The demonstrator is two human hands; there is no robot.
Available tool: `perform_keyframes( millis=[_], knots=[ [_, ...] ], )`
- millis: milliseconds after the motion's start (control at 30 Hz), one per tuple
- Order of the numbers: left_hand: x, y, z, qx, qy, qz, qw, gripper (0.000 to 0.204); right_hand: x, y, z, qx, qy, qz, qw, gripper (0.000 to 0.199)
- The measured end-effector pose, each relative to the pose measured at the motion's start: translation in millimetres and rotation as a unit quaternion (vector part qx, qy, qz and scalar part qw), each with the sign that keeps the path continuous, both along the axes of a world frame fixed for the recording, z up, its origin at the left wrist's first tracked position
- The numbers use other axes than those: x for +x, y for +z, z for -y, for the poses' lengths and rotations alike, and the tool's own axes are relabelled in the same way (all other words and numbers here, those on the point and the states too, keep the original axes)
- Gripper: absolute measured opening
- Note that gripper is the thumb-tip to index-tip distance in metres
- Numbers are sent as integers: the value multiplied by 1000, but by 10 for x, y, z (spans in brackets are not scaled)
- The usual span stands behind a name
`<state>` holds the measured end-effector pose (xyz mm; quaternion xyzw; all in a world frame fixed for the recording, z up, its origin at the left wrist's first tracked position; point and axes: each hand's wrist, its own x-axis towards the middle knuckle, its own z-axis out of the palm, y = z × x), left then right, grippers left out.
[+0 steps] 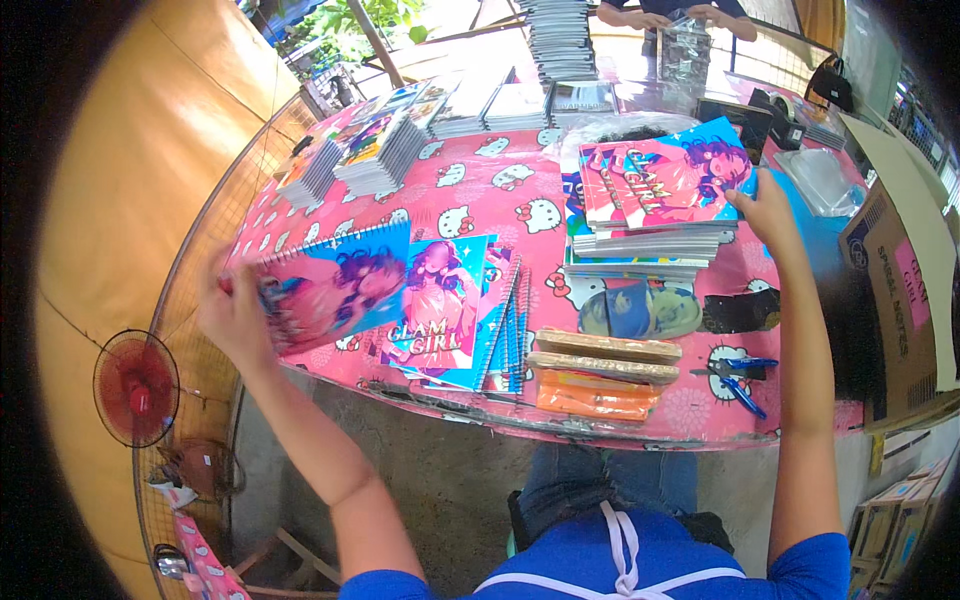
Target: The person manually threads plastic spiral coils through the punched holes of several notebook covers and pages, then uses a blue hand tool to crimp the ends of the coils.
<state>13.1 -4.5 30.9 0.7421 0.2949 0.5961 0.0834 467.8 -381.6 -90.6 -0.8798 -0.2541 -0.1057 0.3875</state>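
The left hand (232, 318) is closed on a spiral notebook (335, 285), lifted at the pink surface's (480, 185) left edge; light and floppy, likely best gripped near its wire spine. The right hand (768, 208), fingers loosely spread, rests on the top cover of the notebook stack (655, 215).

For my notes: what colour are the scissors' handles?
Blue, on the scissors near the table edge; head view.
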Motion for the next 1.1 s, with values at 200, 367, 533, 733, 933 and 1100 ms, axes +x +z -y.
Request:
perform_keyframes(
  millis=[200,367,533,733,933,1100],
  knots=[
    [918,379,66,183,-249,-262,915,40,-16,41,63,4,-1,16,1000,45],
    [1413,-890,245,245,-106,-474,839,70,-17,62,57,-53,-32,73,995,40],
    [1100,-1375,536,-74,-119,-576,805,82,-558,133,175,90,9,119,989,39],
    [1090,-781,1780,-290,-459,-93,835,59,-1875,-246,334,292,158,-35,943,41],
    [1007,-789,2110,-328,-507,18,797,39,-2114,-201,631,-57,220,-64,972,23],
    [1253,-756,2436,-100,-359,35,927,63,-2078,-1063,508,-5,214,-108,971,22]
  ],
)
